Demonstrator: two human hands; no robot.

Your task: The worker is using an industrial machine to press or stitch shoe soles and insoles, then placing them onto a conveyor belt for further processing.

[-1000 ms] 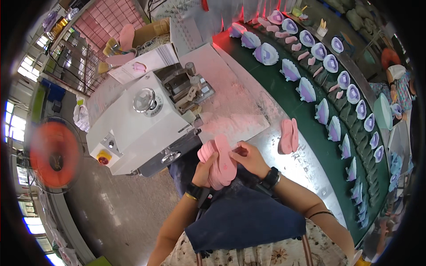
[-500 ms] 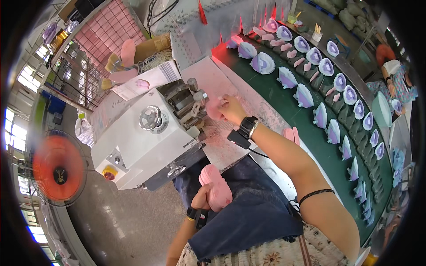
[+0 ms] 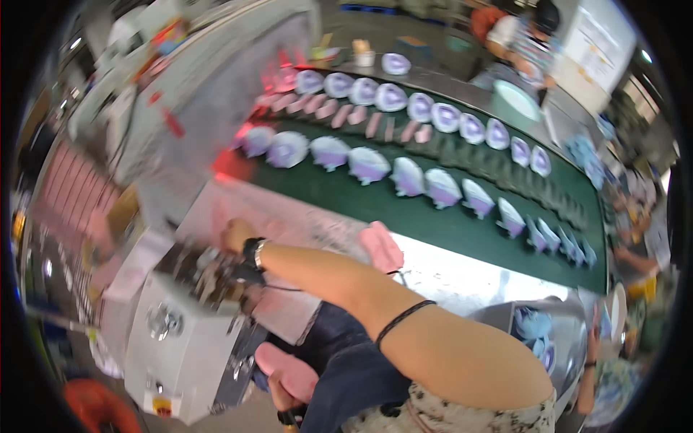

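insoles (image 3: 292,372) stay clasped in the left hand (image 3: 279,394). the right hand (image 3: 234,235) has reached farther past the machine (image 3: 184,353), grip too blurred to tell.

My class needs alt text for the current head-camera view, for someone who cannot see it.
A person's left hand holds pink insoles while the blurred right hand reaches beside a white machine. Beyond, a green conveyor belt carries rows of purple-and-white shoe uppers.

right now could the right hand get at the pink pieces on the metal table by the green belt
Probably yes: nothing visible covers the pink pieces, which lie beside the right forearm, though the right hand is over by the white machine and would have to draw back.
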